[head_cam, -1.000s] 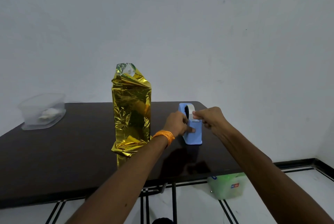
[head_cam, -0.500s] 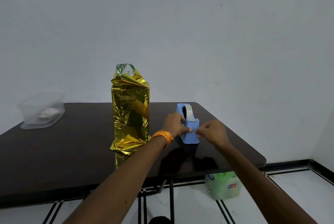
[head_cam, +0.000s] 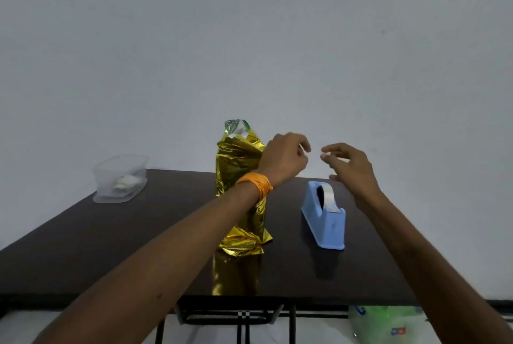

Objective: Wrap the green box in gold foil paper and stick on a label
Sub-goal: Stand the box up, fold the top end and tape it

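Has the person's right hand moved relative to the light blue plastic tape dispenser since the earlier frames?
Yes. The right hand has lifted off the light blue plastic tape dispenser and now hovers above it, apart from it.

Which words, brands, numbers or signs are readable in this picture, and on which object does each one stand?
No text here can be read with certainty.
Green plastic item under the table: a small blue and red mark, too blurred to read.
Same item, near its top: a blue curved shape, partly hidden and illegible.
Blue tape dispenser, gold-wrapped box, clear container: no text visible.
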`<action>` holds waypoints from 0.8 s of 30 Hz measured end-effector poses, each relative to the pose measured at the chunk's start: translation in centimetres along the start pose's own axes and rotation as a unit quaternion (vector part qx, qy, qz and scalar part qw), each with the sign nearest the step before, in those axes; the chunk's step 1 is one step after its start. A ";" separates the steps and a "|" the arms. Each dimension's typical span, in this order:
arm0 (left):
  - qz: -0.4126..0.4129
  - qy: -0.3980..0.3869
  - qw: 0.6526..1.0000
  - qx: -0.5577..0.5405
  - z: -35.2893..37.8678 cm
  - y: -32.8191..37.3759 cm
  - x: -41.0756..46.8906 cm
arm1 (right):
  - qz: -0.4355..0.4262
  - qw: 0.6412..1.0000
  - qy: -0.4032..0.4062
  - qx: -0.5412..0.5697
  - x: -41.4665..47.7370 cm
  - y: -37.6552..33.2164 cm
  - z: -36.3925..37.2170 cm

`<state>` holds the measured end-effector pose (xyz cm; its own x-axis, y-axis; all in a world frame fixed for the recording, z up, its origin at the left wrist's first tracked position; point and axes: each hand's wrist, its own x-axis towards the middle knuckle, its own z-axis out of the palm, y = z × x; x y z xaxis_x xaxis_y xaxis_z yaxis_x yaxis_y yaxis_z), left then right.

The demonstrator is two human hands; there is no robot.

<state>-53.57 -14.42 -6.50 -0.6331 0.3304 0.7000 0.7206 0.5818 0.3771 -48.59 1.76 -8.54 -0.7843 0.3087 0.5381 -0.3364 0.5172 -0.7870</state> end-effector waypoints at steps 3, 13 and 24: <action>0.030 0.042 0.998 -0.030 -4.1 0.1 1.5 | -0.002 0.996 -0.045 0.083 1.0 -2.6 2.7; 0.043 -0.080 0.996 0.009 -14.2 -5.1 2.1 | -0.108 0.967 -0.230 0.019 2.9 -5.7 9.6; 0.043 -0.187 0.972 0.133 -14.3 -9.0 1.8 | -0.118 0.978 -0.169 0.024 2.0 -3.6 10.5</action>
<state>-57.20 -29.67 0.03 -0.6676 0.6051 0.4337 0.7086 0.6953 0.1206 -54.42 -7.84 -7.74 -0.8070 -0.1004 0.5820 -0.5462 0.5014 -0.6710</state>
